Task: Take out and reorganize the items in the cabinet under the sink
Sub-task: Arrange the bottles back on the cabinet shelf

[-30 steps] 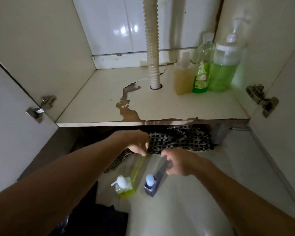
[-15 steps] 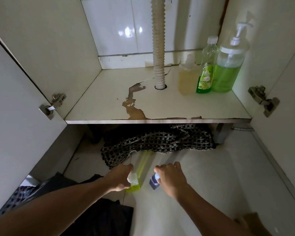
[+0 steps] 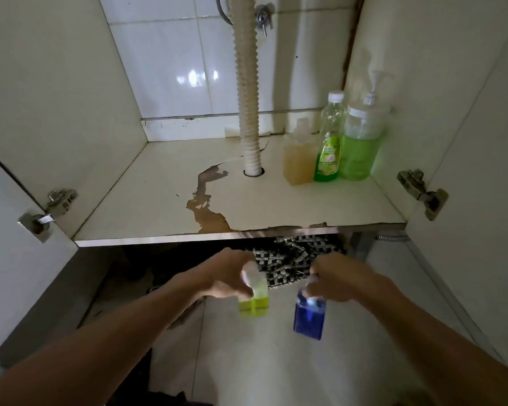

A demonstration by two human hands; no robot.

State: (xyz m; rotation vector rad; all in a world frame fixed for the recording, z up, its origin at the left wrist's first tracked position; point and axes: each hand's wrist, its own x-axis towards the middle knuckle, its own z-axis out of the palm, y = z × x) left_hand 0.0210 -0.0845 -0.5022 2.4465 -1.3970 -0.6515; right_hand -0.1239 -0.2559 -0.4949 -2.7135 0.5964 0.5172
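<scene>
My left hand (image 3: pixel 228 275) grips the white pump top of a small yellow-green soap bottle (image 3: pixel 254 303), which hangs above the floor. My right hand (image 3: pixel 339 278) grips the top of a small blue bottle (image 3: pixel 309 317), also lifted off the tiles. Both are held just in front of the cabinet shelf (image 3: pixel 159 206). On the shelf's back right stand an amber bottle (image 3: pixel 298 161), a green dish-soap bottle (image 3: pixel 329 148) and a large green pump bottle (image 3: pixel 361 145).
A corrugated drain hose (image 3: pixel 248 92) runs down through the shelf's middle. The shelf's surface is peeling near its front. A checkered cloth (image 3: pixel 288 259) lies under the shelf. Both cabinet doors stand open, with hinges (image 3: pixel 423 191) at the sides. Dark fabric lies at the lower left.
Both hands dropped to the two small bottles on the floor, took them by their tops and have lifted them up toward the shelf.
</scene>
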